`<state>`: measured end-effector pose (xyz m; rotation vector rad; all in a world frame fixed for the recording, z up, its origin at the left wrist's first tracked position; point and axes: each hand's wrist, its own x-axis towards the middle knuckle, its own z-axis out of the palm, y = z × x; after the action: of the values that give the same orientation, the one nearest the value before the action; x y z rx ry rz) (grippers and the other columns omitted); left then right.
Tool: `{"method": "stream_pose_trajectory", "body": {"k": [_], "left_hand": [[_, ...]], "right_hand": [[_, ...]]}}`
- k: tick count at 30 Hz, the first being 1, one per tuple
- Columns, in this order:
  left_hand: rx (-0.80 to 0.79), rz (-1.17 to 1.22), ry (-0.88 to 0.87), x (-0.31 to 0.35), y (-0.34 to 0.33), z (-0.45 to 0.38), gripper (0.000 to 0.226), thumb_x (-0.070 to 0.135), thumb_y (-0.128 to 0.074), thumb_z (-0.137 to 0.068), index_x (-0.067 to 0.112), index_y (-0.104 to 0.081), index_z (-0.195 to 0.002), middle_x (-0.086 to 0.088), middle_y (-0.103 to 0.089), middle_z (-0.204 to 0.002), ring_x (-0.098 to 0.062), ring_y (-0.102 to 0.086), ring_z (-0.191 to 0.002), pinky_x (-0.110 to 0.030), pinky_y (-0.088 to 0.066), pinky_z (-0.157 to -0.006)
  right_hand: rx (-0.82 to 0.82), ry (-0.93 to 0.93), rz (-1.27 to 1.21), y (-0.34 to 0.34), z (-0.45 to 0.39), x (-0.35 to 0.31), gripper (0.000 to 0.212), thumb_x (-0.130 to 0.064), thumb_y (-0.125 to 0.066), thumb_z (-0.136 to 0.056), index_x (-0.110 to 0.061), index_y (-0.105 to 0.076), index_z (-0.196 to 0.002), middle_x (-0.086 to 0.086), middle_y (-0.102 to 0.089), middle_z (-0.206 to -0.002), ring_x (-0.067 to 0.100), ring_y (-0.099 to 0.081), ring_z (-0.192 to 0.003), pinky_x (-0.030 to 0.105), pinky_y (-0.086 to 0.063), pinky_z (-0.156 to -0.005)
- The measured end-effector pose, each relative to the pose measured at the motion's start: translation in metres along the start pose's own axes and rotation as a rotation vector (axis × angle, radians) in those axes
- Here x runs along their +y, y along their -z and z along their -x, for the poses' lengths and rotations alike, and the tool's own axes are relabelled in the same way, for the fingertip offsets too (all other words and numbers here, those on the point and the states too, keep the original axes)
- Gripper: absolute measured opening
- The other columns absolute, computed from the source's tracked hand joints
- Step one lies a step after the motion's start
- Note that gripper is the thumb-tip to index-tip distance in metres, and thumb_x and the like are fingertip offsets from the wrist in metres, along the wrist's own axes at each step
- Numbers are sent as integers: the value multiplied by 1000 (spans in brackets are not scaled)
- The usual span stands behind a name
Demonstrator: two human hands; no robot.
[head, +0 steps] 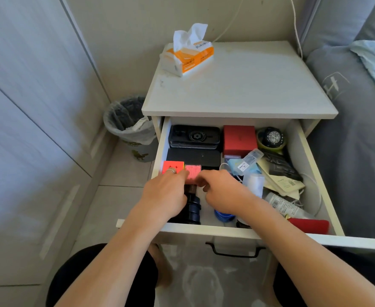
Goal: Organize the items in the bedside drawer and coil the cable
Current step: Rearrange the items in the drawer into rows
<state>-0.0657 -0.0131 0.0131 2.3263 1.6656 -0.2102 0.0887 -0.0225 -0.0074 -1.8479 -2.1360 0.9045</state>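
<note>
The bedside drawer point(312, 165) stands pulled out and full of items. Both my hands reach into its left half. My left hand point(166, 191) and my right hand point(222, 187) both have their fingers on a small pink box point(192, 171), next to a red cube point(172, 166). A rolled dark belt point(192, 209) lies under my left hand. At the back lie a black case point(194, 136), a red box point(239, 138) and a watch point(273, 137). A white cable point(315, 191) loops along the right side among packets and a bottle point(286, 204).
On the nightstand top point(248, 85) stands an orange tissue pack point(188, 54). A lined bin point(131, 125) stands on the floor to the left by the wardrobe doors. A grey bed point(359, 129) borders the right. A lower drawer handle point(235, 251) shows below.
</note>
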Motion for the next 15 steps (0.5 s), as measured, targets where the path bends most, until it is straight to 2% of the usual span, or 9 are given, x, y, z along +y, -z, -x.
{"method": "stream_pose_trajectory", "body": {"k": [2,6,9,10,12,15], "left_hand": [[-11,18,-39,5,-3,0,56,11,-48,-91,36,-45,-141,-2,-52,-126,-30,-57,-110,-35,-42,-74],[-30,-40,-21,4,-6,-4,49,15,-47,-92,35,-50,-137,-2,-53,-121,-29,-58,-104,-33,-40,-72],[6,-1,20,1,-3,-7,44,16,-48,-92,33,-56,-132,-1,-57,-119,-29,-60,-102,-33,-44,-74],[40,45,17,3,-2,-8,42,16,-48,-92,32,-58,-130,-1,-59,-121,-28,-61,-103,-33,-47,-76],[112,200,-37,9,1,-11,35,18,-48,-95,28,-61,-126,3,-63,-122,-22,-62,-106,-34,-50,-82],[135,527,-131,22,6,-22,20,23,-56,-96,29,-67,-112,11,-70,-99,-10,-65,-90,-27,-50,-79]], "right_hand": [[48,-8,-29,6,6,1,40,0,-46,-84,-11,-63,-118,6,-66,-111,24,-60,-103,40,-51,-90],[118,-32,-93,21,18,3,45,5,-45,-82,-14,-64,-118,0,-68,-105,19,-61,-100,37,-53,-89],[186,-65,-159,43,26,9,42,4,-48,-84,-17,-64,-118,-4,-68,-102,13,-63,-98,20,-51,-83],[235,-71,-165,52,29,12,42,2,-47,-85,-18,-64,-117,-5,-69,-101,12,-62,-99,17,-48,-81],[325,-102,-169,69,34,24,44,3,-44,-84,-18,-64,-117,-5,-69,-100,12,-62,-97,20,-49,-81],[349,-190,-136,83,37,45,48,6,-42,-84,-18,-62,-120,-2,-68,-107,15,-61,-98,24,-47,-83]]}}
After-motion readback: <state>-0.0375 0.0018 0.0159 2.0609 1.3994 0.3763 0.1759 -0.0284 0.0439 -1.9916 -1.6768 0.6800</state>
